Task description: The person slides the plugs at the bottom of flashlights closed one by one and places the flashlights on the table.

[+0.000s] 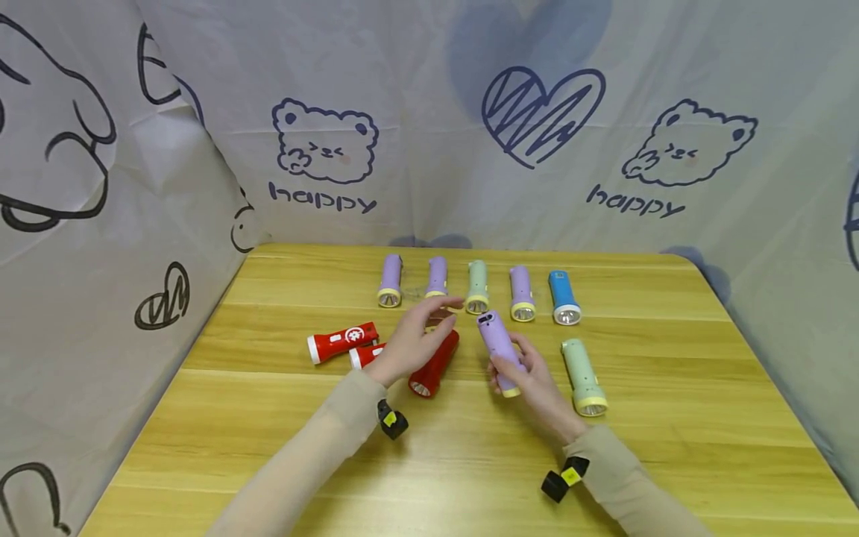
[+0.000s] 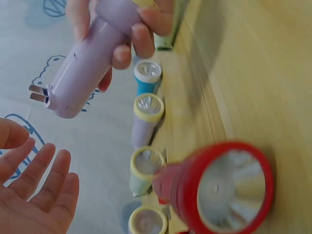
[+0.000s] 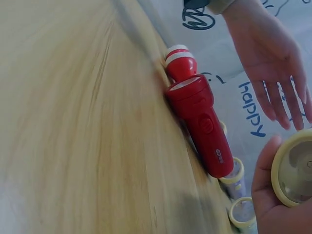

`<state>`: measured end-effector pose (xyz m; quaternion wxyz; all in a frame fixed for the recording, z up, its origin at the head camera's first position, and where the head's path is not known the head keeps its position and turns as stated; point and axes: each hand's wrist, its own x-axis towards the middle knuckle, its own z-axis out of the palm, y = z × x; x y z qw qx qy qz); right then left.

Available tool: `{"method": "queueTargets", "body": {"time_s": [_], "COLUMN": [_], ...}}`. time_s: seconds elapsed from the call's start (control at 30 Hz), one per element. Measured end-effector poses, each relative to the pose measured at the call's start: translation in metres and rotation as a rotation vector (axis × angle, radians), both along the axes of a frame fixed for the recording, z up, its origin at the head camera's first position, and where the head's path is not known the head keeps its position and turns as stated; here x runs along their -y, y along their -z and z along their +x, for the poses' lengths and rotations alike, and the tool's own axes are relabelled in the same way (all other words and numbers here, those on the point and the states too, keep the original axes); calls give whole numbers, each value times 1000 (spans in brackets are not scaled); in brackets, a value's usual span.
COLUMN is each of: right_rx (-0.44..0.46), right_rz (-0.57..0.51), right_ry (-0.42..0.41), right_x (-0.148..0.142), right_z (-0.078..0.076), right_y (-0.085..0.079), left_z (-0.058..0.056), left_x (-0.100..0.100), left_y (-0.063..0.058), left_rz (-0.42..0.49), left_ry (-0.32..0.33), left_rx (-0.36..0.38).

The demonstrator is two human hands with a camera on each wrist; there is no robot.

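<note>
Head: high, looking forward and down over the whole worktop [image 1: 470, 447].
Wrists: close, low along the worktop; both share the red torch [image 2: 219, 187].

A light wooden table [image 1: 671, 388] carries a spread of small flashlights. Along its far edge lies a row of five: purple [image 1: 390, 280], purple [image 1: 437, 277], pale green [image 1: 477, 286], purple [image 1: 521, 293] and blue [image 1: 564, 297]. Nearer, to the right, lies another pale green flashlight [image 1: 583, 377]. Left of centre lie three red ones close together [image 1: 342, 342] [image 1: 365, 355] [image 1: 435, 364].
</note>
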<state>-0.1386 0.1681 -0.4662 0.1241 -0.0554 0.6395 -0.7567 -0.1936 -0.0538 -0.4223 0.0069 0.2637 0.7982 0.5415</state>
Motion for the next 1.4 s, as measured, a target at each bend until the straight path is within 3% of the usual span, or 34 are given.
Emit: {"method": "queueTargets", "body": {"time_s": [0.23,0.67,0.83,1.4], "right_rx": [-99,-468,-584,-658], "right_rz": [102,512,592,655], "right_ry": [99,207,220,236], "right_x": [4,0,0,1], "right_z": [-1,0,0,2], "right_y": [0,5,8,11], "left_z": [1,2,3,6], "left_x": [-4,-9,-15,-21], "left_y": [-1,-9,-6,4], "left_rz": [50,136,159,238], "left_ry": [6,53,39,46], "left_rx": [145,295,343,524]}}
